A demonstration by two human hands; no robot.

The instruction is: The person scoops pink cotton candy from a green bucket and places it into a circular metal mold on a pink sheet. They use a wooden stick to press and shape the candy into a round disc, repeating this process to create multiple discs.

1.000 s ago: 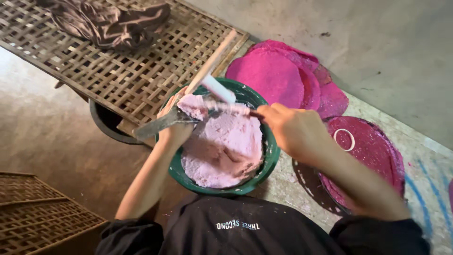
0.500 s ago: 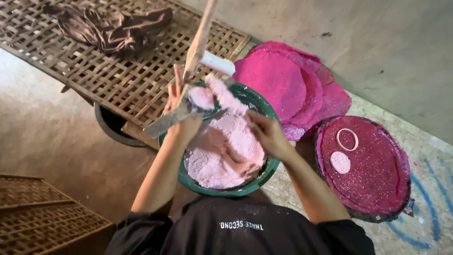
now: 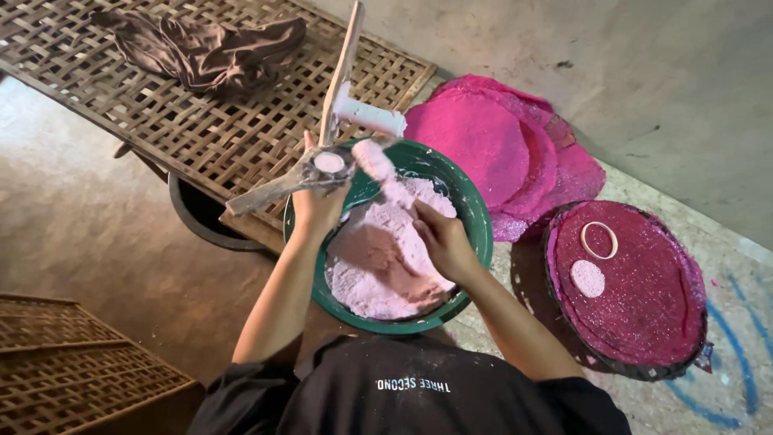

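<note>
A woven bamboo rack (image 3: 201, 121) lies ahead of me with a brown cloth (image 3: 205, 52) on it; right of it sit stacked pink discs (image 3: 499, 145) and a round pink tray (image 3: 644, 298). The green bowl (image 3: 471, 213) of pale pink dough (image 3: 378, 258) stands before me. My left hand (image 3: 318, 205) grips a wooden press tool (image 3: 322, 165) over the bowl's rim; my right hand (image 3: 443, 242) rests half-curled in the dough

1. No packages, signs or screens are showing anywhere in the view.
2. One printed label is showing: a small line of white lettering on the person's black shirt (image 3: 411, 395), sitting at the bottom centre, appearing upside down.
</note>
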